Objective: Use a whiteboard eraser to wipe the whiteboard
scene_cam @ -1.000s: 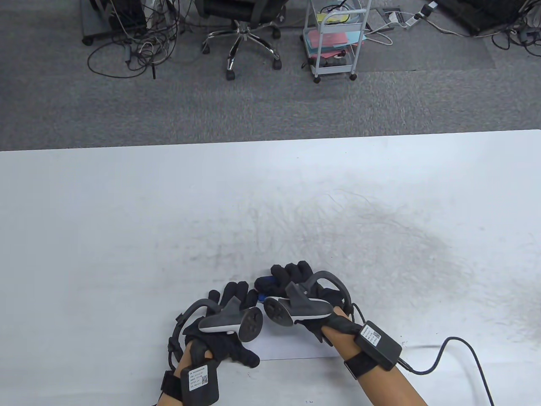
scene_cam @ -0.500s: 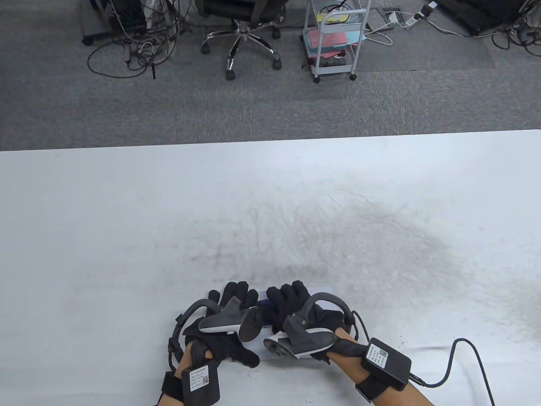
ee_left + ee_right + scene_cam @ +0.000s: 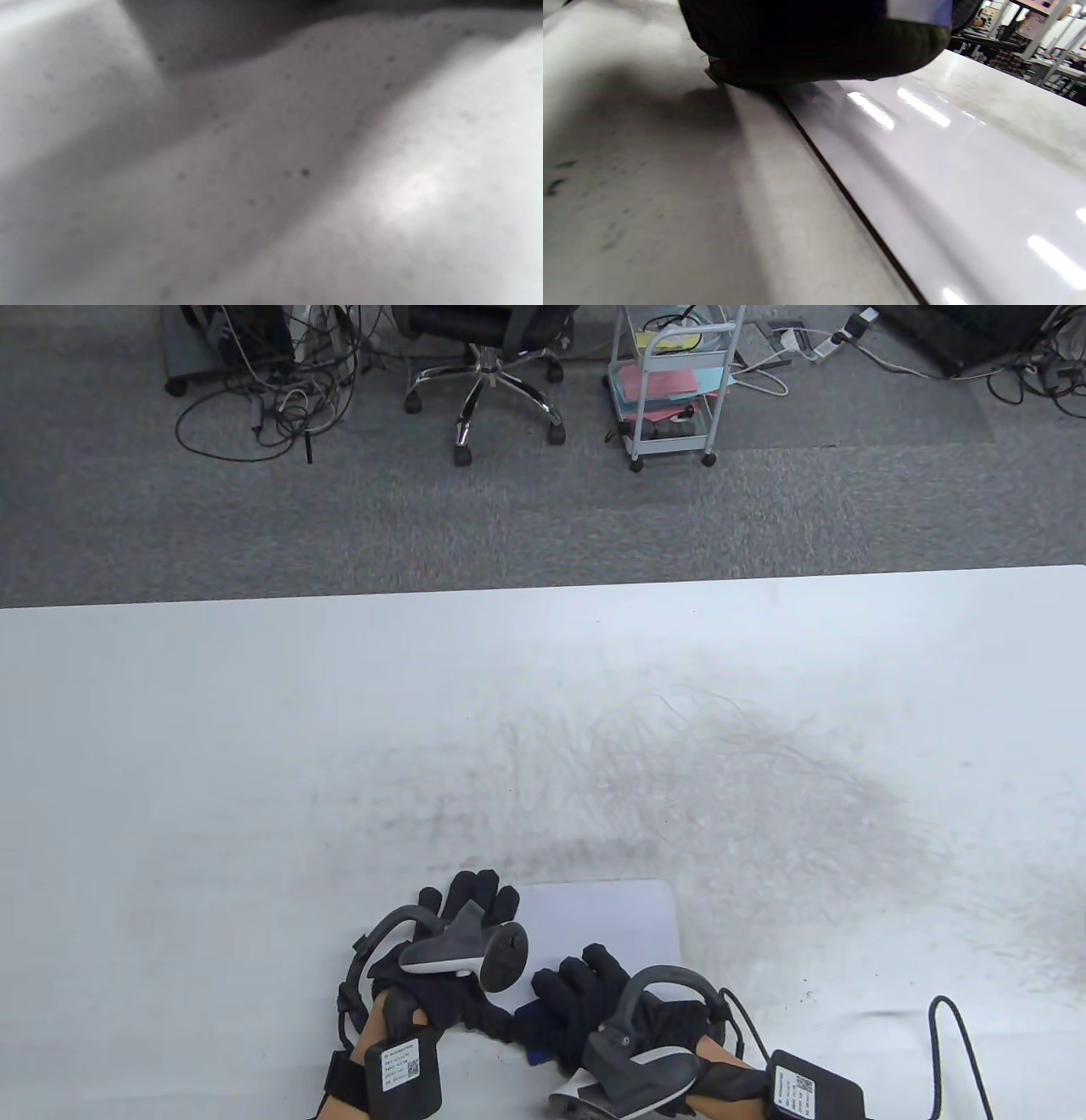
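Pulled back toward the near table [image 3: 212, 729] edge: right hand [image 3: 611, 1010], gripping blue eraser [image 3: 536, 1027] at whiteboard's [image 3: 602, 916] front edge. Left hand [image 3: 450, 950] pressed flat on whiteboard's left side, fingers spread. Wrist labels too small to read.

grey carpet floor [image 3: 509, 526] beyond the white table [image 3: 254, 712], tabletop smudged with dark scuffs. office chair [image 3: 484, 364] with chrome star base at top centre, white wheeled cart [image 3: 674, 381] holding papers just right of it, cable tangle [image 3: 263, 398] on floor at top left
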A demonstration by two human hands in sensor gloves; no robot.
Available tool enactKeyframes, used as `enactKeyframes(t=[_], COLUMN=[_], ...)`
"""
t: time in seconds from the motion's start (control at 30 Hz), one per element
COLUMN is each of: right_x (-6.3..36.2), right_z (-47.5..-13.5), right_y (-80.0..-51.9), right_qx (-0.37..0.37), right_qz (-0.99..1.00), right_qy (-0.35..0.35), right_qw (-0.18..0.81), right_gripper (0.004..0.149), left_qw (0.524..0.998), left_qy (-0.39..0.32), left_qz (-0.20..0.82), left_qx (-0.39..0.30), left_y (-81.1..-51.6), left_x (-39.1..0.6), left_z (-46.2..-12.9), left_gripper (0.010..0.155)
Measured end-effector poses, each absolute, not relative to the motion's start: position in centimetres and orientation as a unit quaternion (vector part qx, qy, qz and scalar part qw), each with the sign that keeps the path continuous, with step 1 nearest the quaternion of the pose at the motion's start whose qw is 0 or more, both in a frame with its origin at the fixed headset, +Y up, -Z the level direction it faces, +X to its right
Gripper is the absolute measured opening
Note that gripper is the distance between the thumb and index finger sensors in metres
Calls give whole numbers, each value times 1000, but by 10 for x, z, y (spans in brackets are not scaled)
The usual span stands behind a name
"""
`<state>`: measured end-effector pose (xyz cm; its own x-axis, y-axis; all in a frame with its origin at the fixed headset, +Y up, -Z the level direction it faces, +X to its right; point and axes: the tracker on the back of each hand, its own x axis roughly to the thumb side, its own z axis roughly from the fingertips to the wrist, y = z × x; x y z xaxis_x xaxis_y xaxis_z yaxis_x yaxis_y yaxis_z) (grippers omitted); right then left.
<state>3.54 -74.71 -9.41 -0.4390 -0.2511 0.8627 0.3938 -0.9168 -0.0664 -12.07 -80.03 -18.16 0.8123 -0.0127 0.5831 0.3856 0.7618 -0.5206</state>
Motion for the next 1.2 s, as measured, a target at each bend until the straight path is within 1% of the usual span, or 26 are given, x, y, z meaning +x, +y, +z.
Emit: enactKeyframes(t=[0.1, 0.23, 0.33, 0.4, 0.47, 0.6, 0.8, 0.87, 1.07, 1.13, 1.2], right_x=[33, 32, 33, 30, 27, 24, 22, 23, 29, 32, 33], right_z=[-112, -157, -189, -200, -203, -192, -157, -142, -106, -99, -99], right_y=[-749, -754, -757, -758, -758, -757, -756, -755, -746, -744, -743], right_qx=[-461, -384, -333, -318, -318, -336, -426, -453, -501, -512, -512], right_qz=[-867, -907, -930, -936, -937, -930, -889, -876, -844, -835, -835], right_qy=[-90, -101, -89, -87, -86, -63, -43, -49, -73, -78, -78], right_qw=[166, 138, 126, 123, 120, 137, 163, 155, 176, 184, 185], right_gripper=[58, 57, 58, 58, 58, 59, 59, 58, 57, 57, 56], left_qw=[894, 894, 894, 894, 895, 895, 895, 894, 894, 894, 894], left_qy=[-286, -286, -286, -287, -287, -286, -284, -283, -283, -283, -283], left_qz=[-111, -109, -108, -106, -104, -102, -103, -105, -106, -107, -107], left_qx=[-326, -327, -327, -327, -327, -328, -330, -330, -330, -330, -330], left_y=[-800, -801, -801, -801, -801, -801, -801, -801, -801, -801, -801], left_x=[-121, -121, -121, -121, -121, -121, -121, -121, -121, -121, -121], left_z=[-181, -182, -181, -182, -181, -182, -182, -182, -182, -182, -182], left_gripper=[133, 133, 133, 134, 134, 134, 134, 134, 134, 134, 134])
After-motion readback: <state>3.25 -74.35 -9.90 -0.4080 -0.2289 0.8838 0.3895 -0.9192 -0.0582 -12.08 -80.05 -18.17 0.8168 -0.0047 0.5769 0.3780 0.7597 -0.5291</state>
